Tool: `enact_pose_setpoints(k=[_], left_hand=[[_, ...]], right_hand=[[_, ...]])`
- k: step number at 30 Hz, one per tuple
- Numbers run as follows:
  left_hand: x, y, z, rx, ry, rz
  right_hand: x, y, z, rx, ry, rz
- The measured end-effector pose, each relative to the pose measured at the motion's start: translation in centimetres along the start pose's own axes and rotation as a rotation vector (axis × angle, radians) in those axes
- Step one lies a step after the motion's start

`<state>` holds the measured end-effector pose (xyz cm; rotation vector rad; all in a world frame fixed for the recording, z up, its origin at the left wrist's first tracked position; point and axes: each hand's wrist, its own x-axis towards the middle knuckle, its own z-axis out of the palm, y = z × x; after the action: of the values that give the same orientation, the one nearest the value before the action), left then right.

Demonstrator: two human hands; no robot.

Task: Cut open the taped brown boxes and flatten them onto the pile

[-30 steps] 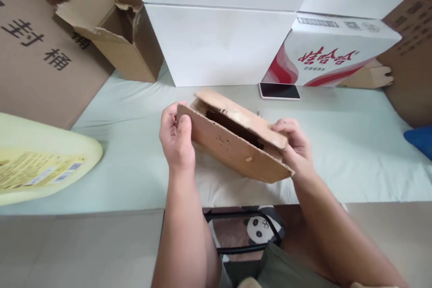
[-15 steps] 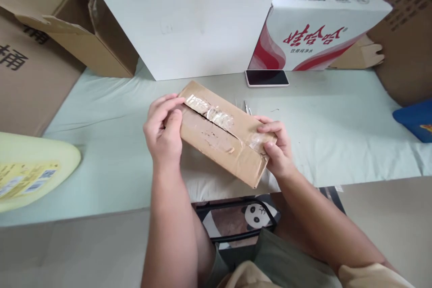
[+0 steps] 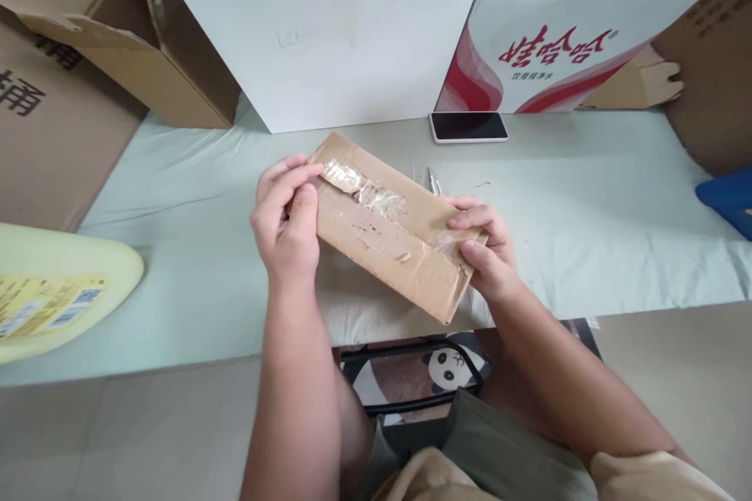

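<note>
A small brown cardboard box (image 3: 381,239) with torn clear tape along its top seam is held tilted above the cloth-covered surface. At its left end, my left hand (image 3: 287,211) grips the corner, thumb and fingers on the top face. My right hand (image 3: 485,239) clasps the right end, its thumb over the edge near another piece of tape. The top flaps lie together, with barely any gap at the seam. Just behind the box, near my right fingertips, lies a thin metal tool (image 3: 434,182), partly hidden.
A phone (image 3: 468,127) lies before large white boxes (image 3: 329,39) at the back. An open carton (image 3: 170,78) stands back left, a pale yellow bottle (image 3: 64,290) at left. A blue object (image 3: 728,202) is far right. The green cloth (image 3: 599,211) covers the surface.
The dark gap along the box's seam has nearly closed. Both hands keep their hold on the box, and the view has shifted slightly.
</note>
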<state>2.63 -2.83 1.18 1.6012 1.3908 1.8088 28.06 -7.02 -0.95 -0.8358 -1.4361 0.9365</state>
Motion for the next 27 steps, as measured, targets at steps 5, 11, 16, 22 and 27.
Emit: enact_pose_setpoints(k=[5,11,16,22,27], left_hand=[[0.2,0.5,0.0,-0.038,0.002,-0.016],[0.5,0.3,-0.2,-0.039,0.007,-0.035],[0.8,-0.4,-0.6,-0.029,0.031,-0.054],[1.1,-0.7,-1.8,-0.075,0.156,-0.201],[1.9,-1.0,-2.1,-0.189,0.41,-0.374]], right_hand=[[0.0,0.0,-0.2,0.03,-0.014,-0.019],[-0.2,-0.2,-0.3,-0.034,-0.016,0.03],[-0.3,0.1,-0.8,0.085,-0.029,0.091],[-0.1,1.0,-1.1,-0.005,-0.024,0.191],[-0.1,1.7,-0.6,-0.061,-0.004,0.265]])
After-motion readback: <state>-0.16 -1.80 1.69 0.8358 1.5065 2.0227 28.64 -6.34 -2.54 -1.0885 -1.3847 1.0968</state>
